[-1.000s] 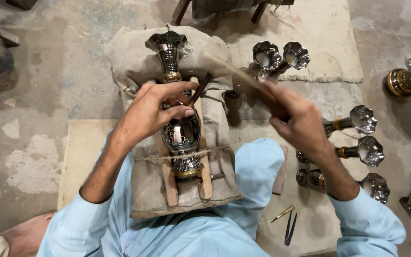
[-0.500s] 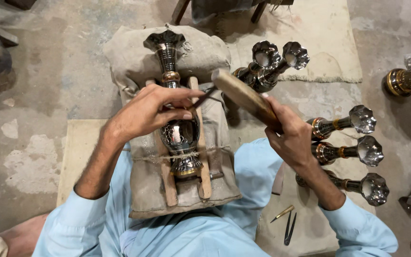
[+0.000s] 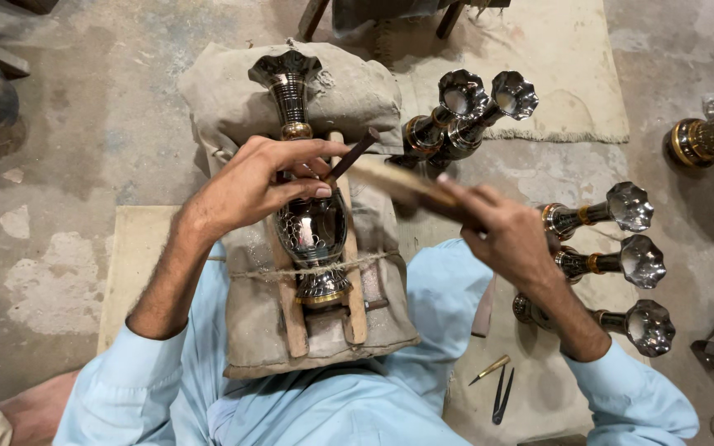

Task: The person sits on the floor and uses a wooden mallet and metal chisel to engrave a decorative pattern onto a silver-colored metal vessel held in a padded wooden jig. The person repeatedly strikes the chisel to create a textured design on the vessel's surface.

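A dark engraved metal vase (image 3: 311, 223) lies on a sandbag cushion (image 3: 291, 107) between two wooden slats (image 3: 355, 306), tied down with a cord. My left hand (image 3: 258, 182) rests over the vase's neck and pinches a thin dark chisel (image 3: 353, 155) against it. My right hand (image 3: 510, 235) grips a wooden mallet stick (image 3: 398, 186), blurred, with its end close to the chisel's top.
Several finished vases stand to the right (image 3: 613, 206) and behind the cushion (image 3: 464, 116). Small metal tools (image 3: 497, 388) lie on the mat by my right knee. A brass-banded vase (image 3: 704, 136) lies at the far right on the concrete floor.
My right hand has swung the mallet stick down and left toward the chisel, after lifting it half a second ago. My left hand and the vase stay put.
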